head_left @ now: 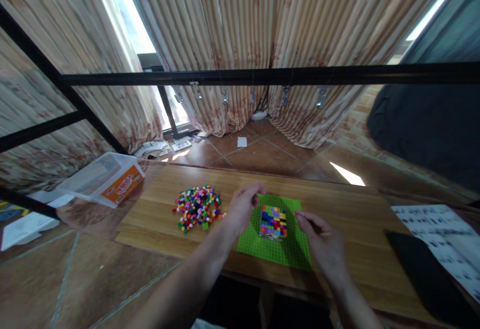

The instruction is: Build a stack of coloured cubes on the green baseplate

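A block structure with a top of many colours (273,222) stands on a green studded baseplate (296,249) on the wooden table. My left hand (245,205) is at the plate's upper left edge, its fingers curled; something small and dark green shows by the fingertips, too small to name. To the right of the structure, my right hand (322,236) has its thumb and index finger pressed together over the plate's right edge. Whatever lies between those fingertips is too small to tell. A loose pile of small coloured bricks (197,206) lies left of my left hand.
A clear plastic bin (88,179) with an orange label is beyond the table's left end. At the right are a black flat object (423,274) and a printed sheet (446,239). A black metal bar (232,77) crosses beyond the table, before the curtains.
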Demonstrator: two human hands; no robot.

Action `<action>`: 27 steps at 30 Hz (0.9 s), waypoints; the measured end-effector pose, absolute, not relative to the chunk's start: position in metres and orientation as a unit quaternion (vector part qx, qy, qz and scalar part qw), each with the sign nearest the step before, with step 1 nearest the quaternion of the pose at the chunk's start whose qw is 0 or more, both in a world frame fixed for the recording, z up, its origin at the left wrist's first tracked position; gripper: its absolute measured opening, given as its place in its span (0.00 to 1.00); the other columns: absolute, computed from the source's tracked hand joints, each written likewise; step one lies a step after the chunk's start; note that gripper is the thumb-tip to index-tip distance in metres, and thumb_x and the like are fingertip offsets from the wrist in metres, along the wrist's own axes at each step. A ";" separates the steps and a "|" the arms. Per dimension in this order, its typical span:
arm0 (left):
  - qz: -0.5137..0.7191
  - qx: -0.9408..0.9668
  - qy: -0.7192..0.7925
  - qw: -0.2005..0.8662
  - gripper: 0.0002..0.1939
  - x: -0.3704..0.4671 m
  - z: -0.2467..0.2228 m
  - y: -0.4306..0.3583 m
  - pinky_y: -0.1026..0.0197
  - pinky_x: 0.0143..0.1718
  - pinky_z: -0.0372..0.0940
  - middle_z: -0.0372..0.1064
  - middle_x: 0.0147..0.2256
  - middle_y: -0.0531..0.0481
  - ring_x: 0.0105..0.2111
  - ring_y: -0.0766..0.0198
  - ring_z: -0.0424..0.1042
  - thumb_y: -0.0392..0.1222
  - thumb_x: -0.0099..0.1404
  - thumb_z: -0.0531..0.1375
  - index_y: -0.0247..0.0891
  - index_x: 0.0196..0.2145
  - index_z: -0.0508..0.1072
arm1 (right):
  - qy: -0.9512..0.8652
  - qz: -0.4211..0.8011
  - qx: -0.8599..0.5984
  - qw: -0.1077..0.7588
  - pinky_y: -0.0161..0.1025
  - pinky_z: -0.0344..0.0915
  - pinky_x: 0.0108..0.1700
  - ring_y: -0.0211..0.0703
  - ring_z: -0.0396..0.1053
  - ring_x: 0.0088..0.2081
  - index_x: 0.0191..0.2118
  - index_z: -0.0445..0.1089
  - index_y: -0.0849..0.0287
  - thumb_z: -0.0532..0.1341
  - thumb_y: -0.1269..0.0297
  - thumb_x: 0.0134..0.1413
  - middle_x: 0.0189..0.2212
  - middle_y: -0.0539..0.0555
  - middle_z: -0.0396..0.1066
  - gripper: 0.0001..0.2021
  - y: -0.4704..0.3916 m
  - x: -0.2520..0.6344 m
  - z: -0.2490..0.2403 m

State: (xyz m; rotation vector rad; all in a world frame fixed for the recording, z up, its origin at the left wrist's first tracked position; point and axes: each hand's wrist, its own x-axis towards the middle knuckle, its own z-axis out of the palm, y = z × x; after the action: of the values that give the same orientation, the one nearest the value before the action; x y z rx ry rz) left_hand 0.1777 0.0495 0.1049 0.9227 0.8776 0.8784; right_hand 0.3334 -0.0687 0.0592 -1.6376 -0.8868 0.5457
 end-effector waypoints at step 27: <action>0.385 0.447 0.361 0.722 0.21 0.168 0.117 -0.028 0.56 0.54 0.61 0.73 0.45 0.43 0.50 0.55 0.69 0.58 0.60 0.62 0.37 0.42 0.76 | -0.510 0.150 -0.693 0.487 0.41 0.71 0.39 0.46 0.75 0.37 0.37 0.76 0.52 0.58 0.54 0.58 0.37 0.55 0.77 0.12 -0.104 0.292 0.076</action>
State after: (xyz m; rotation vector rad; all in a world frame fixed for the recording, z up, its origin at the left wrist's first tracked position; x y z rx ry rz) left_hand 0.1678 -0.0278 0.1173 0.9874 0.7963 0.8503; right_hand 0.2920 -0.1040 0.0759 -1.6853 -1.2398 0.3641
